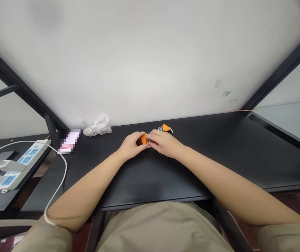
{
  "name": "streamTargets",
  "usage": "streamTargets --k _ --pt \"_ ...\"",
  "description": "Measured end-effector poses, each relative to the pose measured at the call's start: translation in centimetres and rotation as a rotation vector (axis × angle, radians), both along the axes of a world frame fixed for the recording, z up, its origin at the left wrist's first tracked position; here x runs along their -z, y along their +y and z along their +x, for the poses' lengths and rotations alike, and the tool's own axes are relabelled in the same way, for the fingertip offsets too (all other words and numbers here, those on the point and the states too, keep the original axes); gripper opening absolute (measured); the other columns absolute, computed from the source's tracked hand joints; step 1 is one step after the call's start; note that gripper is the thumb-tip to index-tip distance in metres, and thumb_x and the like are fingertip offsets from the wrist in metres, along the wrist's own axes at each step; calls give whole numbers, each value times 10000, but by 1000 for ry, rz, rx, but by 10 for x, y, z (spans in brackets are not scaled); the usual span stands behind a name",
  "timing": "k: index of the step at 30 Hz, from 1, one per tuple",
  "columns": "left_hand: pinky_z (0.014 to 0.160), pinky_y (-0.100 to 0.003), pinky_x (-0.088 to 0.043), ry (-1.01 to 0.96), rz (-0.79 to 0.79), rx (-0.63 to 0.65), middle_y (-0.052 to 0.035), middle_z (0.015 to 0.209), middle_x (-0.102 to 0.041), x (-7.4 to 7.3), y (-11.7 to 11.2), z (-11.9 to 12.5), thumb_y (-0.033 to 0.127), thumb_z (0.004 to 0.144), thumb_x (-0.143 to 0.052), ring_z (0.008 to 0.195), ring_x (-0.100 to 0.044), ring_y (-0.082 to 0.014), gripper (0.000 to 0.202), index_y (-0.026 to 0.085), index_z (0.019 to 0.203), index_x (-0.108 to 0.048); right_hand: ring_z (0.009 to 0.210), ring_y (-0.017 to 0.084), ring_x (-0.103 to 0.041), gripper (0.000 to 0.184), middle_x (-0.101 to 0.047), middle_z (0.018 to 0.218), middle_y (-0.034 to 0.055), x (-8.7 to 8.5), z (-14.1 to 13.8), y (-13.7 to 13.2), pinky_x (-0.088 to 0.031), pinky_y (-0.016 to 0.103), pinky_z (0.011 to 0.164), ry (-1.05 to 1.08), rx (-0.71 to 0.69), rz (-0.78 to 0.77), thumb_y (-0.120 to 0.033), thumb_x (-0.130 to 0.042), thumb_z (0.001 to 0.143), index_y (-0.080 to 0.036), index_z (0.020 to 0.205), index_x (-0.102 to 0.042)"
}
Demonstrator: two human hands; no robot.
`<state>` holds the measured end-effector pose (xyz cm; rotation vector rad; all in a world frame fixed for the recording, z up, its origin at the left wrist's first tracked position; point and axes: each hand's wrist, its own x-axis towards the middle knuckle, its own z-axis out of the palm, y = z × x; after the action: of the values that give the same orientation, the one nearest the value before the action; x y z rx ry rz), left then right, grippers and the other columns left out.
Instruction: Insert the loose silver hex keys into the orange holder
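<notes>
Orange is being flashed mid-frame by a first holder (143,140) and a second holder (166,127), silvery stripes being added by rods (161,128); plain black is being worn by the tabletop (218,150), blue-on-white, lower left, by the power strip (28,159)!

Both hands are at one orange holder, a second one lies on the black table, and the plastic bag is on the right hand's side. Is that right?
No: the head view shows the bag on the side of the left hand, not the right hand. Both hands are at one orange holder; a second holder lies on the table.
</notes>
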<state>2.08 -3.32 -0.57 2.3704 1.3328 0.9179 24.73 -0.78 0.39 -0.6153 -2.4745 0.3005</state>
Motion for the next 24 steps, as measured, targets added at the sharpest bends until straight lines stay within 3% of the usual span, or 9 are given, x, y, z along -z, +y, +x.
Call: streamTargets --k 3,7,17,24 --pt "860 -367 -538 -34 -8 -25 -42 1053 -695 -2 -1 0 526 840 -744 925 -654 -214 504 244 1240 -622 945 191 -605 190 -641 1114 87 -2 1 3 -481 333 844 85 -6 -71 -265 -510 1004 -216 1006 -694" --pt "870 -361 -535 -61 -12 -14 -38 1062 -697 -2 -1 0 514 829 -761 930 -654 -208 507 238 1233 -630 993 200 -614 202 -671 1059 81 -4 2 4 -491 354 895 148 -63 -131 -259 -508 1001 -214 968 -702" --pt "895 -380 -541 -46 -1 -18 -58 1094 -694 3 2 -2 530 826 -760 959 -662 -224 555 229 1269 -615 740 168 -629 250 -692 843 40 0 6 8 -489 341 777 139 -5 -356 -319 -515 1000 -207 977 -737" --pt "936 -387 -530 19 47 11 -70 1149 -679 5 0 -1 531 837 -751 1017 -654 -233 574 237 1305 -596 751 155 -606 249 -710 809 25 1 2 7 -430 303 731 28 21 -253 -274 -564 969 -206 805 -738"
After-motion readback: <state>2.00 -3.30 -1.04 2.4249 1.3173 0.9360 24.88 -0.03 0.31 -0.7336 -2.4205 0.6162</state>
